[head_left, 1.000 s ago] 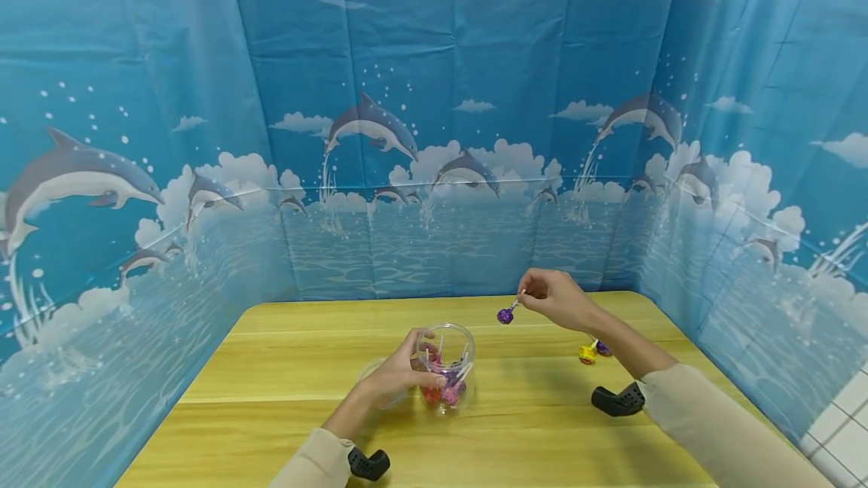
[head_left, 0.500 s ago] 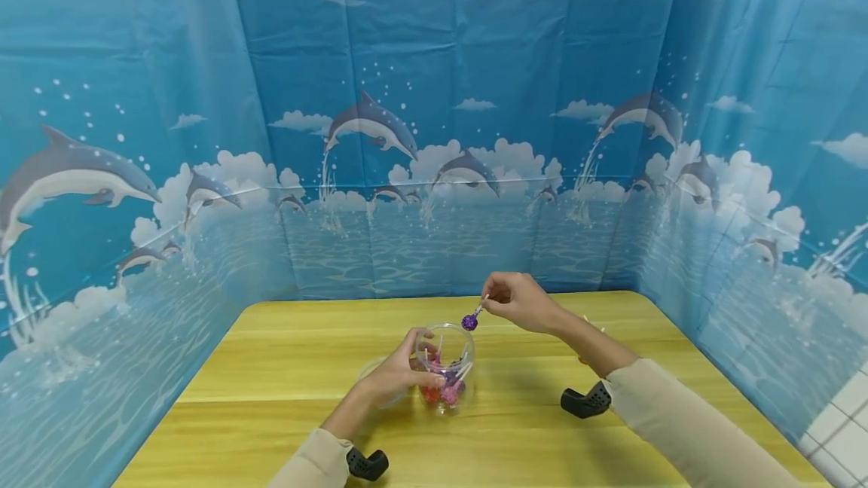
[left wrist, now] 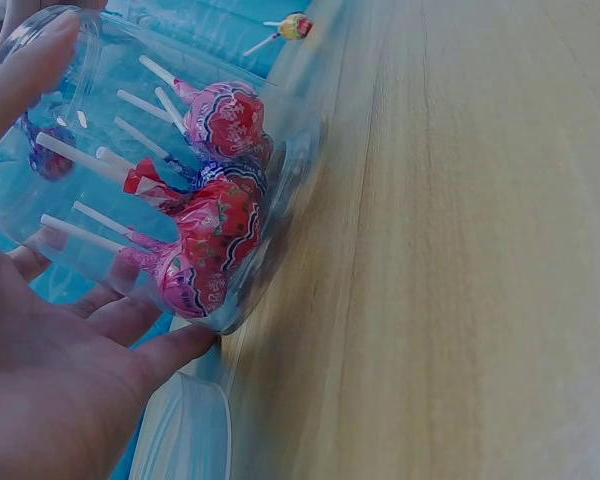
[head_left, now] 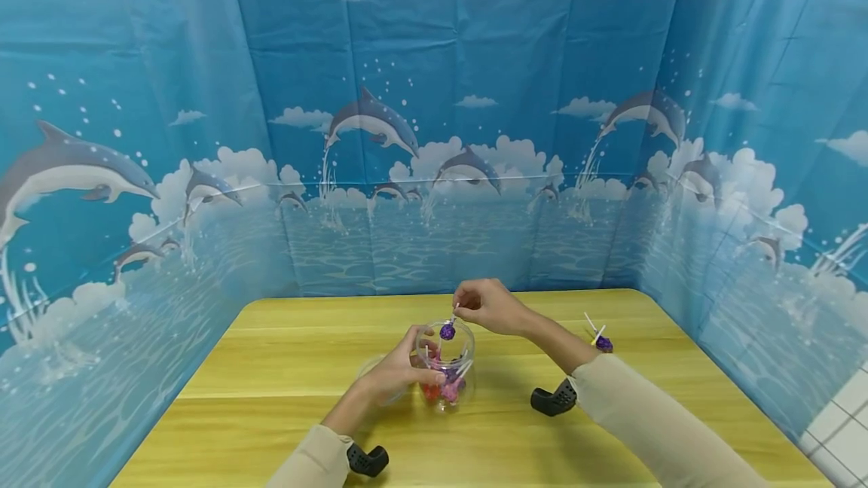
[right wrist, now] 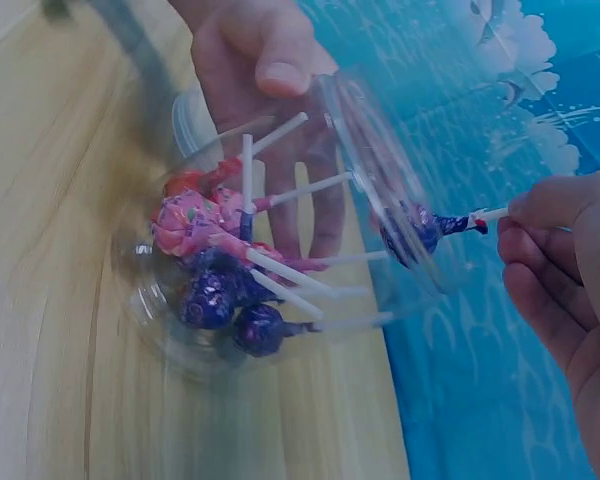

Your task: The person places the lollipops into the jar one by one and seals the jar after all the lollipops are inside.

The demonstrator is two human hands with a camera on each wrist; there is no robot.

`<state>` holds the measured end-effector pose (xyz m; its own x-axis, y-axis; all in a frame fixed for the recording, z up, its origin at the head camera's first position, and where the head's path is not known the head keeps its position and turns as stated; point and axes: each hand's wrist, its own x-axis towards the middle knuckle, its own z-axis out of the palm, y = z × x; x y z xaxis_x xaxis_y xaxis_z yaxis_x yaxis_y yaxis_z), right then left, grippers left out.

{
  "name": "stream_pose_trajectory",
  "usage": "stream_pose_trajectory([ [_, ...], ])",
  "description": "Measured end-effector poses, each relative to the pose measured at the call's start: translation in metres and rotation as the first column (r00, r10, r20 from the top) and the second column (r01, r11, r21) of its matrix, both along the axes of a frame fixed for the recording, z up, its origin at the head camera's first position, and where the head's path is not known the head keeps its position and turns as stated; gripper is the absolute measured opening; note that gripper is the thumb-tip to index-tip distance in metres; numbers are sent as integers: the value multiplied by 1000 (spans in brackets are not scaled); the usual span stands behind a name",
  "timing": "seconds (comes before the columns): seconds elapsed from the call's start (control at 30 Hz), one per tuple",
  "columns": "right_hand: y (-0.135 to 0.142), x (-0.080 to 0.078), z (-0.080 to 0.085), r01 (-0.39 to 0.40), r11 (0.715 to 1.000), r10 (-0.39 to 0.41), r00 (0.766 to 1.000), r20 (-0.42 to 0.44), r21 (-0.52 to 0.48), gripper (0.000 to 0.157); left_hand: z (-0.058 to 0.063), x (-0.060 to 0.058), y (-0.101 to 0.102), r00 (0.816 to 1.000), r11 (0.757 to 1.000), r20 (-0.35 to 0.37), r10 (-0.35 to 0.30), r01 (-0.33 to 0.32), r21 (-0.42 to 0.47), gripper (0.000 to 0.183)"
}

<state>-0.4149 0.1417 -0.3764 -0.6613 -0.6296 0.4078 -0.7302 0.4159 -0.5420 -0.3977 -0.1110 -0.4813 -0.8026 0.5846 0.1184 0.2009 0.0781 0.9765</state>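
In the head view, the left hand (head_left: 400, 375) is wrapped round a clear jar (head_left: 443, 406); the right hand (head_left: 493, 309) pinches a purple lollipop (head_left: 447, 331) by its stick at the jar's mouth. Left wrist: pink wrappers (left wrist: 225, 118) inside carry unreadable lettering. Right wrist: the lollipop's head sits within the jar's opening.

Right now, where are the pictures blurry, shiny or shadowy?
Right wrist view: the dark shape at upper left is too smeared to name; left wrist view: dim, with pale glints on the clear jar; head view: a soft shadow on the table.
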Motion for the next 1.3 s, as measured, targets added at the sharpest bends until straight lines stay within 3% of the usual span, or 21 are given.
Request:
stream_pose_trajectory([
  [0.23,-8,-9,-9,17,999,-16,1000,-21,41,17,1,1,-1,1000,1000,-5,0,0,-5,79],
  [0.63,14,-3,-12,40,999,-40,999,15,11,15,1,1,-1,1000,1000,1,-3,3,-4,81],
  [0.8,34,0,-10,63,998,-63,998,13,5,14,0,0,0,1000,1000,-7,12,-12,-4,82],
  [1.3,116,0,-9,242,970,-241,970,-27,10,10,1,0,-1,1000,1000,-8,16,-16,-10,84],
])
